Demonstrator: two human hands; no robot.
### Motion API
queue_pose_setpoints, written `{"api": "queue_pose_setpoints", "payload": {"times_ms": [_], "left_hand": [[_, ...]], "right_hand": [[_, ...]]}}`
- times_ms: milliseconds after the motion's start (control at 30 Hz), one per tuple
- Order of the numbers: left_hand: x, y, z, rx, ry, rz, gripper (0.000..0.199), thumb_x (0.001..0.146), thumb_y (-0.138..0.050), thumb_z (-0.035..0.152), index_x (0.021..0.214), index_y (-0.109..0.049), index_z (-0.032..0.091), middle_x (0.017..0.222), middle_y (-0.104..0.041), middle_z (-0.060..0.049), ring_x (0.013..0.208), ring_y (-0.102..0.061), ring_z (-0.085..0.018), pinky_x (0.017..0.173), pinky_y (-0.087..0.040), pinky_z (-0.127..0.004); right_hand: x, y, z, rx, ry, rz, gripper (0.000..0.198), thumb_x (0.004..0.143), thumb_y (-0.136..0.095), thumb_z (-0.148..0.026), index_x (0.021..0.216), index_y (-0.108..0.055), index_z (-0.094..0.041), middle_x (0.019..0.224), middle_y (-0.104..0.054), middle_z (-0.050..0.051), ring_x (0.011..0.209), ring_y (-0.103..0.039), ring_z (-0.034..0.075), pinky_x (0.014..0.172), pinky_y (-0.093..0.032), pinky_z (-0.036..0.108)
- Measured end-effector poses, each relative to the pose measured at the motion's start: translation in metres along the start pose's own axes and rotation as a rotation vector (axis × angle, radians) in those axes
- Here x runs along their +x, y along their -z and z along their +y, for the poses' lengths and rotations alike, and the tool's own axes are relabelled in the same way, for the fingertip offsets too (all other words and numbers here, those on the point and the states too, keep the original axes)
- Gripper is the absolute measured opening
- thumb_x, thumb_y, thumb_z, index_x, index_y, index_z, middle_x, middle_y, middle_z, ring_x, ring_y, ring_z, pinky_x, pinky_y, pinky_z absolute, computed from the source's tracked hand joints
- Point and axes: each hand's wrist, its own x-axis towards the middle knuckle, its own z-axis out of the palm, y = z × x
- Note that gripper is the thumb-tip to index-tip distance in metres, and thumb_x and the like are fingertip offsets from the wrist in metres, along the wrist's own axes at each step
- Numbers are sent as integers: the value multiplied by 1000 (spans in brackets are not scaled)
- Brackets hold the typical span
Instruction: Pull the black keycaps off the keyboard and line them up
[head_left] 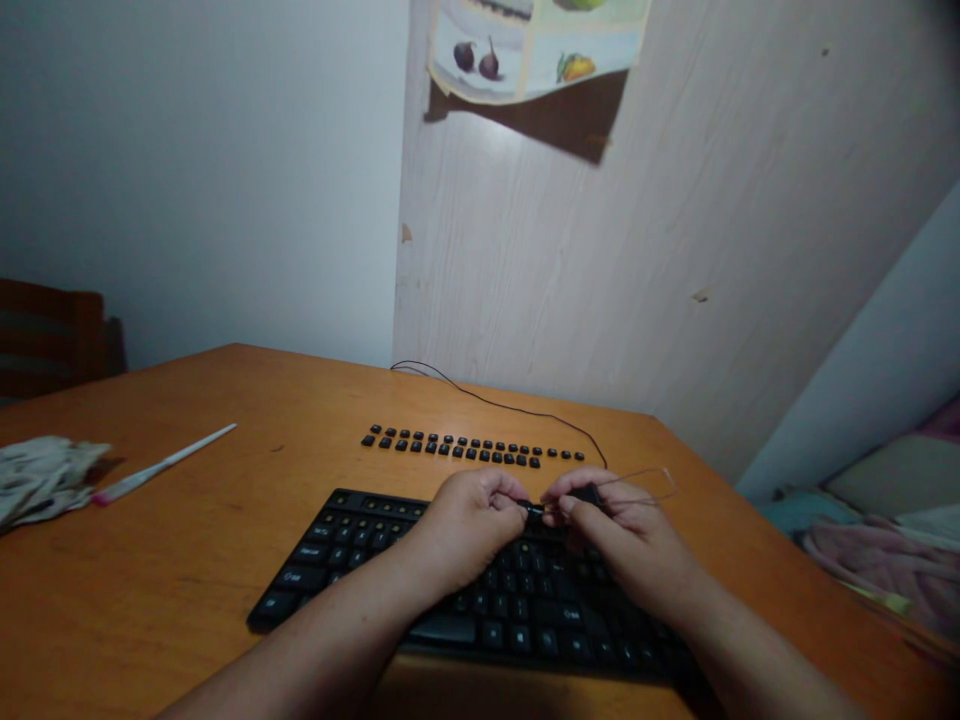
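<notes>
Two hands meet above the far half of the keyboard (517,600), fingertips nearly touching: the left hand (476,520) pinches a small black piece (534,510), while the right hand (622,525) grips a dark handle (589,494), with a thin wire loop (670,480) sticking out to its right. How firmly the piece is held is hard to tell, since the fingers hide most of it; if the pinch is only at its edge, a sudden tug from the right hand could flick it loose, and black on black it would be hard to find among the keys below. The thin wire looks easy to bend, so a sideways pull might warp it or scratch the piece. Both wrists hang low over the keyboard, and a sagging forearm could press keys or nudge it across the tabletop (172,580). Just beyond the far edge lie two rows of loose keycaps (458,451); a push from the keyboard could scatter their order. The black cable (517,408) runs past their right end and disappears behind the right hand, so a snag there could sweep the nearest caps. Well apart on the left, a white stick (180,457) and a crumpled cloth (45,480) pose little risk.
</notes>
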Motion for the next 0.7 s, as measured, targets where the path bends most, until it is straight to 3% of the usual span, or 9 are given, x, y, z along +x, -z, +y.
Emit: {"api": "queue_pose_setpoints", "payload": {"times_ms": [100, 167, 333, 533, 700], "left_hand": [[0, -1, 4, -21, 13, 58, 14, 70, -60, 15, 84, -60, 13, 66, -55, 3, 59, -48, -9, 55, -35, -22], [0, -1, 5, -27, 16, 101, 12, 69, -58, 12, 80, -57, 14, 63, -51, 4, 56, -45, -9, 53, -33, -21], [0, 0, 3, -74, 19, 154, 11, 67, -57, 11, 76, -53, 15, 62, -49, 5, 56, -43, -8, 52, -31, -21], [1, 1, 0, -122, 53, 168, 11, 68, -57, 13, 77, -52, 17, 60, -50, 6, 53, -42, -8, 51, -29, -21], [2, 1, 0, -189, 85, 140, 11, 69, -57, 14, 78, -51, 17, 63, -58, 2, 60, -51, -11, 57, -35, -23]], "right_hand": [[-2, -6, 2, -72, 95, 66, 24, 92, -53, -27, 78, -71, -20, 101, -69, 5, 93, -65, 17, 80, -51, 27], [-3, -10, 2, -133, 187, 112, 17, 91, -55, -23, 86, -71, -21, 99, -70, 4, 95, -65, 17, 87, -50, 28], [-6, -17, 0, -185, 356, 66, 19, 90, -54, -16, 105, -66, -21, 95, -68, 3, 88, -64, 15, 79, -51, 28], [-2, -13, 10, -226, 321, 234, 19, 92, -54, -19, 107, -65, -22, 101, -68, 4, 94, -64, 17, 86, -51, 32], [3, -5, 13, -286, 288, 302, 21, 97, -46, -25, 103, -66, -23, 103, -65, 6, 100, -61, 20, 90, -48, 36]]}}
